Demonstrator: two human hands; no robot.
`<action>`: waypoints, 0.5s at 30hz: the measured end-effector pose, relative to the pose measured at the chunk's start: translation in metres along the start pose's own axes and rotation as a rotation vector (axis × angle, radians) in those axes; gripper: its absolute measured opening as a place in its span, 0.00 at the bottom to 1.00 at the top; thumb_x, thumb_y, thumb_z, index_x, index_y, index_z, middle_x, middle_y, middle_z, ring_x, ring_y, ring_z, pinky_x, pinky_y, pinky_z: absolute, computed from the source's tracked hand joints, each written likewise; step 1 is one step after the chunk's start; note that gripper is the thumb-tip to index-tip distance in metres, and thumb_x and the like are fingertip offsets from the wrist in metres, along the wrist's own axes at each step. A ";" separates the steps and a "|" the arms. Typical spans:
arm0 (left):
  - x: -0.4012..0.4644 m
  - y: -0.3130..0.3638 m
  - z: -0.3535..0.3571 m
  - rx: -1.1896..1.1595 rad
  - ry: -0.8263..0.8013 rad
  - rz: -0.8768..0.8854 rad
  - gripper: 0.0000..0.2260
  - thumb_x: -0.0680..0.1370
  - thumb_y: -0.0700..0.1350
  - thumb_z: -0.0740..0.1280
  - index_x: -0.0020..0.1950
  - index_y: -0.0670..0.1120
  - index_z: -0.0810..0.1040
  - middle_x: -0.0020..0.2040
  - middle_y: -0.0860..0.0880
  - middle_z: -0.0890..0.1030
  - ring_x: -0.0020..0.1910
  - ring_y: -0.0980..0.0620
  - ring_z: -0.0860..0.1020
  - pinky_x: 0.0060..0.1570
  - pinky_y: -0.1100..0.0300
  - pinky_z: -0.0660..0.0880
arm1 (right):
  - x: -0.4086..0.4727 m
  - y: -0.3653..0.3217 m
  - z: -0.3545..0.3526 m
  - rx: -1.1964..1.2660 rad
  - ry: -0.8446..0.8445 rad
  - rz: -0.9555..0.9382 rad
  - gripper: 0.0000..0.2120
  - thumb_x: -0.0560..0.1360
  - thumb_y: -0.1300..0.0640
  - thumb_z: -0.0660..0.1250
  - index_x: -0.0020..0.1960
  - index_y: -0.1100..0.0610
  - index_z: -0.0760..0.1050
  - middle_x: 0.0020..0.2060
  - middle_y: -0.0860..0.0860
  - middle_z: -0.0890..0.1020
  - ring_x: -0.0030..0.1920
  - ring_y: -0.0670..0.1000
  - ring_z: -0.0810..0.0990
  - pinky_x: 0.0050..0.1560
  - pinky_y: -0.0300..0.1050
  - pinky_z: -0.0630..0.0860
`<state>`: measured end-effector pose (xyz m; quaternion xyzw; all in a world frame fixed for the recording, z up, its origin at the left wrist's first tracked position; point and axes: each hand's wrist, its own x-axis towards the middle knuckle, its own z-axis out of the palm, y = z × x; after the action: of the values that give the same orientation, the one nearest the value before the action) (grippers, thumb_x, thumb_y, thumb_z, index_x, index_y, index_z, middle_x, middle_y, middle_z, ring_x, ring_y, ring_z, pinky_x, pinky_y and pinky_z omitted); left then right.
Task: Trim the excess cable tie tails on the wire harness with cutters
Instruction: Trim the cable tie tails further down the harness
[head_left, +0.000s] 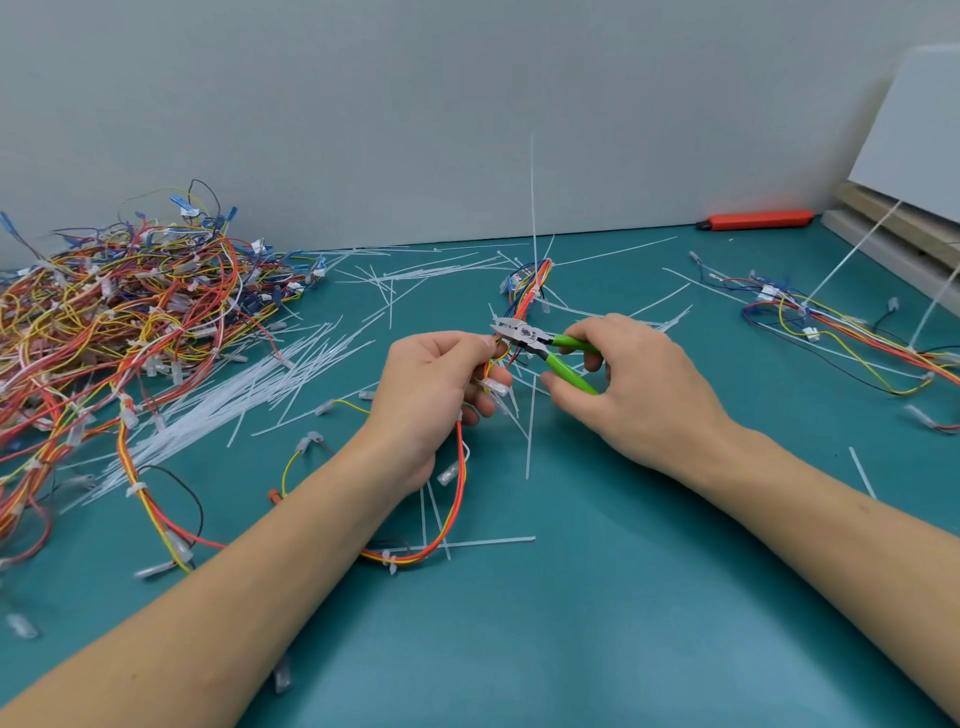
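My left hand grips a wire harness of red, orange and yellow wires, which loops down toward me and runs up past the hand toward the wall. My right hand holds green-handled cutters, with the metal jaws pointing left at the harness just above my left thumb. A long white cable tie tail stands straight up from the harness farther back. Whether the jaws bite on a tie I cannot tell.
A big tangled pile of harnesses fills the left of the teal table. Loose white cable ties and cut tails lie scattered. Another harness lies at right, a red utility knife by the wall.
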<state>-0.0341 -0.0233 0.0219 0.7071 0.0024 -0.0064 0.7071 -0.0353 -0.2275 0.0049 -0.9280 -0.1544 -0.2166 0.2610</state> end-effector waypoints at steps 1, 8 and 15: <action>0.000 0.000 0.000 0.000 0.001 -0.001 0.07 0.79 0.43 0.68 0.46 0.43 0.84 0.34 0.48 0.84 0.25 0.52 0.74 0.24 0.64 0.68 | 0.000 0.000 -0.001 0.001 0.001 0.001 0.13 0.75 0.40 0.70 0.54 0.47 0.78 0.42 0.44 0.76 0.45 0.48 0.73 0.45 0.45 0.70; 0.000 0.000 0.000 -0.008 0.004 0.001 0.07 0.79 0.43 0.68 0.46 0.42 0.84 0.34 0.48 0.84 0.24 0.52 0.74 0.24 0.64 0.68 | -0.002 -0.006 -0.002 0.009 -0.006 0.024 0.11 0.76 0.41 0.69 0.51 0.48 0.77 0.39 0.45 0.75 0.42 0.50 0.75 0.44 0.50 0.75; 0.000 0.000 0.001 -0.012 0.007 0.001 0.07 0.79 0.43 0.68 0.46 0.42 0.84 0.34 0.47 0.84 0.24 0.52 0.74 0.24 0.64 0.68 | -0.001 -0.006 -0.003 0.028 -0.026 0.039 0.12 0.77 0.39 0.70 0.47 0.47 0.76 0.34 0.45 0.74 0.37 0.45 0.74 0.38 0.48 0.74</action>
<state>-0.0337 -0.0241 0.0222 0.7029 0.0045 -0.0038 0.7112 -0.0396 -0.2245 0.0097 -0.9298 -0.1430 -0.1970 0.2761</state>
